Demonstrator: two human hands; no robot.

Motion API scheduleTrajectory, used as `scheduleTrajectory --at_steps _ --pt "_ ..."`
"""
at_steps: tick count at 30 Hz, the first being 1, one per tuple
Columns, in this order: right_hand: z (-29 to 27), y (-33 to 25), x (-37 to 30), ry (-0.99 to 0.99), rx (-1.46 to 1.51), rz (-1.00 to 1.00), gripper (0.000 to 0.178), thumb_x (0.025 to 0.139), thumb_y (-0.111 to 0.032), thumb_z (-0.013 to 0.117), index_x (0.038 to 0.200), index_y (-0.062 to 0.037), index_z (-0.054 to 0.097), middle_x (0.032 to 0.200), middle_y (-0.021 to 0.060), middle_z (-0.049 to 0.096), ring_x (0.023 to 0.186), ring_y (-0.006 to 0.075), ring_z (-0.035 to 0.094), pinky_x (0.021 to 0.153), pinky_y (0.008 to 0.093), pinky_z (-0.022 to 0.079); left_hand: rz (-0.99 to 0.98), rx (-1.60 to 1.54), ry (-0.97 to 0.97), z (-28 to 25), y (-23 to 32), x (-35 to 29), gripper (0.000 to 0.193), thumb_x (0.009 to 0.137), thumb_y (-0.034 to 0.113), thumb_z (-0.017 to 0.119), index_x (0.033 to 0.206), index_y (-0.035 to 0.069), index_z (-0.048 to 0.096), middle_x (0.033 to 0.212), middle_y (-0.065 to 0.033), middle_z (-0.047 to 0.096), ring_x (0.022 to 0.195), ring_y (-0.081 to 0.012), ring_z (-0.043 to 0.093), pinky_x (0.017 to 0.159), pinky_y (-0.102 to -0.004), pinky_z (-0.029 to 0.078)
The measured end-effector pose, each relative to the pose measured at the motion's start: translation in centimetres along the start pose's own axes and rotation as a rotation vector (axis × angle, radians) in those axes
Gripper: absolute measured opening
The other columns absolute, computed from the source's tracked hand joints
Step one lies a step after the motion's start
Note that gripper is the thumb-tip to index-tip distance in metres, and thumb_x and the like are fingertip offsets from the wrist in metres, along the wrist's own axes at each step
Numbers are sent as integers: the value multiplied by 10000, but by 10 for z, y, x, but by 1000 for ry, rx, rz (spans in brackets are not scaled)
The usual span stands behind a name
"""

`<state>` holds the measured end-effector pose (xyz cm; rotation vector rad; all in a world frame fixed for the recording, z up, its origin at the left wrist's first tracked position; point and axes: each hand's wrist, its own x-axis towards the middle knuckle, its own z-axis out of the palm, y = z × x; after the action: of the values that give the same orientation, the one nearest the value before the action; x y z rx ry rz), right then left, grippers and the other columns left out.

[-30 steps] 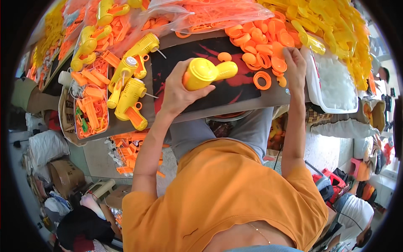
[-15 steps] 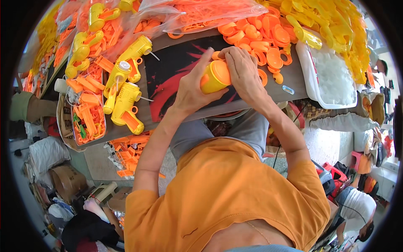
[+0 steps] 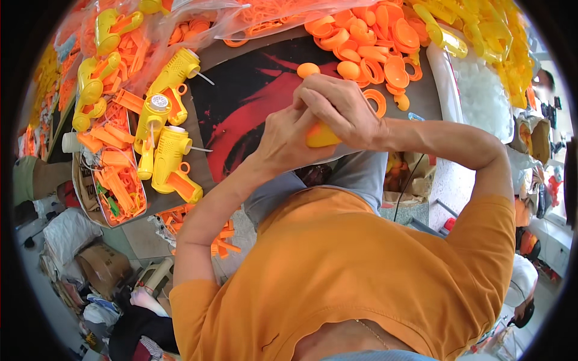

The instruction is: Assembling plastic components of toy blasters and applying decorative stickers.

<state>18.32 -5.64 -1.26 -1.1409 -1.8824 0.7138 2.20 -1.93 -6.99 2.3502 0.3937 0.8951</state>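
A smooth, curved, yellow plastic part is gripped between the left hand and the right hand, mostly covered by them; only a small patch shows; its whole shape and tilt are hidden.

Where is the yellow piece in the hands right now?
In the head view, the yellow piece sits just right of centre, mostly hidden between the left hand and the right hand, with the grey trousers below it in the picture.
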Motion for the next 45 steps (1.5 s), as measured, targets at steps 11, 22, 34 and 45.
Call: scheduleTrajectory --at_steps 11,22,34,45 --pt "-30 55 13 318 -279 556 419 940 -386 501 865 8 622 677 113 629 631 252 615 636 369 489 -155 -184 427 -49 -4 -44 698 688 78 806 1266 55 415 1140 -140 572 986 -246 630 774 -350 558" --pt "19 87 17 -58 -853 264 265 814 -235 677 987 -51 597 954 138 580 926 338 598 773 423 486 -462 -356 697 -68 9 -72 699 722 52 784 1291 63 378 1152 -103 497 987 -189 589 815 -301 534" --pt "1 44 -15 211 474 303 396 841 -26 665 1230 -18 586 1205 54 607 1086 139 583 953 271 454 -505 -544 529 -59 14 -36 657 735 85 776 1268 57 394 1137 -98 514 958 -175 607 807 -296 538" --pt "-3 6 -32 125 749 265 439 866 -20 641 1290 -11 528 1296 70 534 1145 145 547 971 275 451 -280 -410 433 -46 17 -30 724 693 104 804 1283 48 388 1145 -79 515 1027 -161 568 883 -300 491"
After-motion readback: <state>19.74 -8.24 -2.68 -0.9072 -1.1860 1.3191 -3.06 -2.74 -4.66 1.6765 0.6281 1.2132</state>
